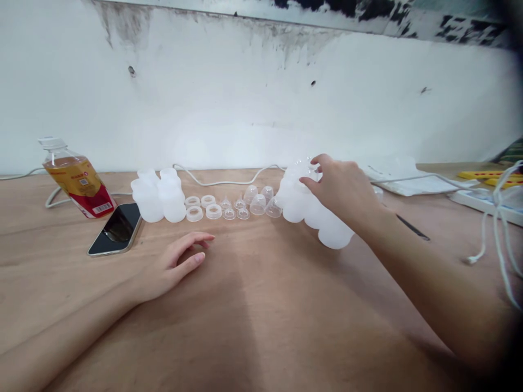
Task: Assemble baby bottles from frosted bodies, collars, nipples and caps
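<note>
My right hand [333,182] is over a cluster of frosted white bottles [335,233] right of centre, thumb and forefinger apart at a clear top; whether it touches the top is hard to tell. My left hand [186,258] rests on the wooden table [229,326] with its fingers loosely curved and apart, holding nothing. Beyond it stand several white bottles [171,201] in a tight group. Between the two groups lie several clear rings [194,214], small clear nipples [243,212] and clear domed caps [257,204].
A drink bottle [84,182] and a black-screened phone [118,228] are at the left. White cable [229,183] runs along the wall. On the right are a plastic bag [404,177], a dark thin tool [412,227], a power strip [482,204] and loose cables [497,218].
</note>
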Demonstrator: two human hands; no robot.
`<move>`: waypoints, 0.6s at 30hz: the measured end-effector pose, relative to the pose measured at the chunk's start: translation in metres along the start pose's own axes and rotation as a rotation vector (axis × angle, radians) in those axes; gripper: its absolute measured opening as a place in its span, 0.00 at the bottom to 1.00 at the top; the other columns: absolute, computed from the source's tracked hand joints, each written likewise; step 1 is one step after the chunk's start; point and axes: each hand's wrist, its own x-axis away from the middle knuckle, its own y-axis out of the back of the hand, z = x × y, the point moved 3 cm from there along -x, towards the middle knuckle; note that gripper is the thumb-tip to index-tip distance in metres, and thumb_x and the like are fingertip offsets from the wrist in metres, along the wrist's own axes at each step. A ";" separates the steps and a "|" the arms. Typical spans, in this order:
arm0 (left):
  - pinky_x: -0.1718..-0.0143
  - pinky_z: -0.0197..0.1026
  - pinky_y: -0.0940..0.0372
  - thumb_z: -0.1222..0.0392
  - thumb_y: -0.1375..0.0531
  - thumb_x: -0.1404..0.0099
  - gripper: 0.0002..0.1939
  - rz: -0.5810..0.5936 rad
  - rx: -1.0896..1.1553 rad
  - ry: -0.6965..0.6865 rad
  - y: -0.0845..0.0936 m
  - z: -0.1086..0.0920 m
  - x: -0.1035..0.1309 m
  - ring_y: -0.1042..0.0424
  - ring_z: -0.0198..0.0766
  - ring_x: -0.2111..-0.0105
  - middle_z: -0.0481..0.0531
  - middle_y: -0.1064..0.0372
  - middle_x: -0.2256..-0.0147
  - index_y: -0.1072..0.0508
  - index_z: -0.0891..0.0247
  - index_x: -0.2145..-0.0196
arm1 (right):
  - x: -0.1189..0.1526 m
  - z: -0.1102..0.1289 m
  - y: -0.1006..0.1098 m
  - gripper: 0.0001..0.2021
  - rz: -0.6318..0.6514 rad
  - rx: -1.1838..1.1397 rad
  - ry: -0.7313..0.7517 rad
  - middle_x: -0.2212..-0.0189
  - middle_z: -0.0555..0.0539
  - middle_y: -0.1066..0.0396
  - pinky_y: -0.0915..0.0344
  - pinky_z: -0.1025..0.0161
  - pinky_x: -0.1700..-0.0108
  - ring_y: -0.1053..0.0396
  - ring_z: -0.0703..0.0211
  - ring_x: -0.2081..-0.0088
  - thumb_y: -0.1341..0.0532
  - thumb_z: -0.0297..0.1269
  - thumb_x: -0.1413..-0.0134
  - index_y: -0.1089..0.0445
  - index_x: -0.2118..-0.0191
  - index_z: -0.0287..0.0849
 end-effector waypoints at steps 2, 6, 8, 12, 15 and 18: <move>0.52 0.42 0.42 0.55 0.54 0.36 0.16 -0.005 -0.010 -0.005 0.000 0.000 0.000 0.38 0.39 0.54 0.49 0.37 0.53 0.40 0.56 0.51 | 0.000 0.000 -0.001 0.18 0.004 0.007 0.001 0.69 0.40 0.30 0.40 0.58 0.72 0.33 0.49 0.67 0.44 0.38 0.51 0.39 0.54 0.36; 0.52 0.43 0.41 0.54 0.54 0.36 0.17 -0.015 -0.033 -0.002 0.000 0.001 0.000 0.37 0.40 0.54 0.49 0.36 0.54 0.40 0.57 0.51 | 0.004 0.002 0.003 0.17 0.022 0.075 -0.003 0.68 0.39 0.32 0.39 0.57 0.72 0.34 0.48 0.67 0.45 0.39 0.49 0.39 0.55 0.37; 0.51 0.44 0.42 0.54 0.54 0.36 0.17 -0.021 -0.052 -0.003 0.000 0.002 0.001 0.38 0.40 0.53 0.50 0.37 0.52 0.40 0.57 0.51 | 0.009 0.008 0.010 0.18 -0.028 0.121 -0.004 0.63 0.36 0.33 0.39 0.55 0.71 0.34 0.45 0.64 0.45 0.40 0.49 0.40 0.54 0.37; 0.47 0.44 0.46 0.54 0.55 0.36 0.18 -0.003 -0.184 -0.049 -0.001 -0.003 0.003 0.43 0.40 0.47 0.50 0.43 0.46 0.43 0.57 0.48 | 0.028 0.034 0.020 0.21 -0.145 0.037 0.148 0.52 0.33 0.41 0.38 0.50 0.64 0.41 0.40 0.53 0.48 0.41 0.47 0.44 0.50 0.36; 0.44 0.47 0.52 0.52 0.53 0.36 0.23 0.053 -0.394 -0.135 -0.005 -0.009 0.005 0.49 0.41 0.44 0.51 0.49 0.43 0.47 0.59 0.45 | 0.053 0.066 0.002 0.23 0.030 -0.193 0.527 0.48 0.35 0.44 0.42 0.51 0.51 0.46 0.47 0.47 0.52 0.44 0.44 0.45 0.47 0.34; 0.42 0.52 0.59 0.46 0.53 0.38 0.31 0.160 -0.559 -0.194 -0.013 -0.010 0.005 0.59 0.45 0.41 0.53 0.60 0.40 0.55 0.61 0.41 | 0.085 0.091 -0.030 0.31 0.326 -0.355 0.795 0.40 0.37 0.56 0.53 0.51 0.43 0.58 0.49 0.40 0.57 0.50 0.44 0.56 0.41 0.32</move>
